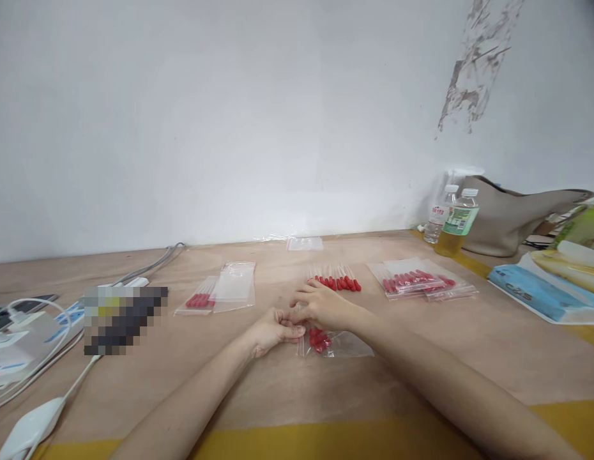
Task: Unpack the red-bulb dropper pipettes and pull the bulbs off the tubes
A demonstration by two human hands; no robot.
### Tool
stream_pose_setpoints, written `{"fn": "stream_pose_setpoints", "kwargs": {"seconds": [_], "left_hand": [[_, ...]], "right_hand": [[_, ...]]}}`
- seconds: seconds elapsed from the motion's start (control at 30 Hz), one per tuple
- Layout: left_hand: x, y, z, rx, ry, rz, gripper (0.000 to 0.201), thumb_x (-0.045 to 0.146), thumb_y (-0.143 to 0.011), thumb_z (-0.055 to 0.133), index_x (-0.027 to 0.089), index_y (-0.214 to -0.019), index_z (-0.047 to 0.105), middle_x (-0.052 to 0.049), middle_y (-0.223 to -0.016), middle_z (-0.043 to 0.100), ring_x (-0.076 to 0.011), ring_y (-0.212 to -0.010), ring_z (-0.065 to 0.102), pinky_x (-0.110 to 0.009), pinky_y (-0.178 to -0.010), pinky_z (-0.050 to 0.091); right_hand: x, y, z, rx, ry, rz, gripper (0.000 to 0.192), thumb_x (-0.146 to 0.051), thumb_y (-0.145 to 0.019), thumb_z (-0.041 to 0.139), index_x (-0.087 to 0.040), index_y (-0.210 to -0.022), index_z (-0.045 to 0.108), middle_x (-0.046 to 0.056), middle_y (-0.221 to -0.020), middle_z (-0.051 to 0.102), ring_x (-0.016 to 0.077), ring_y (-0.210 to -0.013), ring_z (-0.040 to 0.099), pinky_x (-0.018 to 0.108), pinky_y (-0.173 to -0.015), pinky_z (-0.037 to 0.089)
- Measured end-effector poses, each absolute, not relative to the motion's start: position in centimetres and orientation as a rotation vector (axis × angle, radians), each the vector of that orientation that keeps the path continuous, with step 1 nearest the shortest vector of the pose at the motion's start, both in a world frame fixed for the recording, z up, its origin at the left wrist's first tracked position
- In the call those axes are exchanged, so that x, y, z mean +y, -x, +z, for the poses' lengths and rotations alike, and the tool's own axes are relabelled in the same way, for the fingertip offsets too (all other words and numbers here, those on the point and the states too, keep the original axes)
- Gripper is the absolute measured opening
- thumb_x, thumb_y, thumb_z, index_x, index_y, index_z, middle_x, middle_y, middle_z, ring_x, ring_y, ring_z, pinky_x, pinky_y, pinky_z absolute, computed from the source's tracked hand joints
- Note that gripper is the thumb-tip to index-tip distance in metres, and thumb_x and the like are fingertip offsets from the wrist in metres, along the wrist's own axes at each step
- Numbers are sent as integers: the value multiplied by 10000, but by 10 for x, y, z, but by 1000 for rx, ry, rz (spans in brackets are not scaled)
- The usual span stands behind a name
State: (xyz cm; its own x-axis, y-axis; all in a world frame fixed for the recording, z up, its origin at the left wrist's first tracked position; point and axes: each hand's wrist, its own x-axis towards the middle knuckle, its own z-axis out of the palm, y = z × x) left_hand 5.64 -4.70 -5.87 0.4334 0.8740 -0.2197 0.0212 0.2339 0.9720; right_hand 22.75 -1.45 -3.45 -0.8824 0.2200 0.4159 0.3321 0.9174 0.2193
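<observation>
Bright, even, diffuse light with faint shadows; soft overall focus; wide-angle stretch at the edges; one pixelated patch.

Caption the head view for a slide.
Both hands, left hand and right hand, pinch a clear plastic bag of red-tipped sticks on a wooden table.

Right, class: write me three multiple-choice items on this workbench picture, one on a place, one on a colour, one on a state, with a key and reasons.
1. Where do the two drink bottles stand?
A. by the wall at the right
B. beside the cables on the left
C. between the hands

2. What colour are the tips of the loose droppers beyond the hands?
A. blue
B. red
C. green

3. What are the left hand and right hand doing?
A. resting apart
B. lifting a bottle
C. meeting at the mouth of a clear bag

Key: 1 A, they stand against the wall beside the beige bag; 2 B, red tips show; 3 C, fingers pinch the bag's edge.
</observation>
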Motion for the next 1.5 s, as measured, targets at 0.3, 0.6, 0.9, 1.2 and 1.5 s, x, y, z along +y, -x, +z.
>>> {"fn": "stream_pose_setpoints", "kwargs": {"seconds": [0.3,0.6,0.9,1.2,1.5], "left_hand": [[-48,-55,-57,974,-1148,698,303,246,-484,796,109,-717,659,18,-592,594,-63,-571,527,-210,-646,429],[-50,-59,-57,1108,-1390,777,267,369,-632,677,125,-637,569,-9,-662,561,-137,-698,546,-293,-714,442],[-49,-52,-71,1189,-2360,890,197,234,-801,453,167,-635,535,-98,-1151,493,-220,-1183,355,-380,-968,312],[-48,-55,-76,1317,-2549,679,253,153,-802,357,190,-940,566,-69,-1273,436,-205,-1259,259,-489,-1049,66],[-38,-50,-77,1484,-2394,637,183,191,-789,380,172,-695,536,-88,-1260,447,-240,-1252,271,-523,-1017,87]], "right_hand": [[-19,-238,-53,-2542,418,-334,242,-135,-813,453,-266,-944,608,18,-874,592,145,-823,451,304,-747,302],[-21,-243,-68,-2412,482,-330,222,-157,-864,371,-199,-834,587,25,-882,625,152,-854,460,315,-740,303],[-18,-241,-74,-2441,454,-395,209,-176,-856,416,-243,-868,614,11,-774,616,144,-809,456,332,-780,294],[-19,-237,-72,-2536,421,-418,176,-117,-821,421,-182,-821,586,41,-879,614,170,-918,447,356,-838,295],[-23,-250,-46,-2447,594,134,104,-139,-817,437,-178,-823,533,70,-1024,536,157,-982,452,315,-834,373]]}}
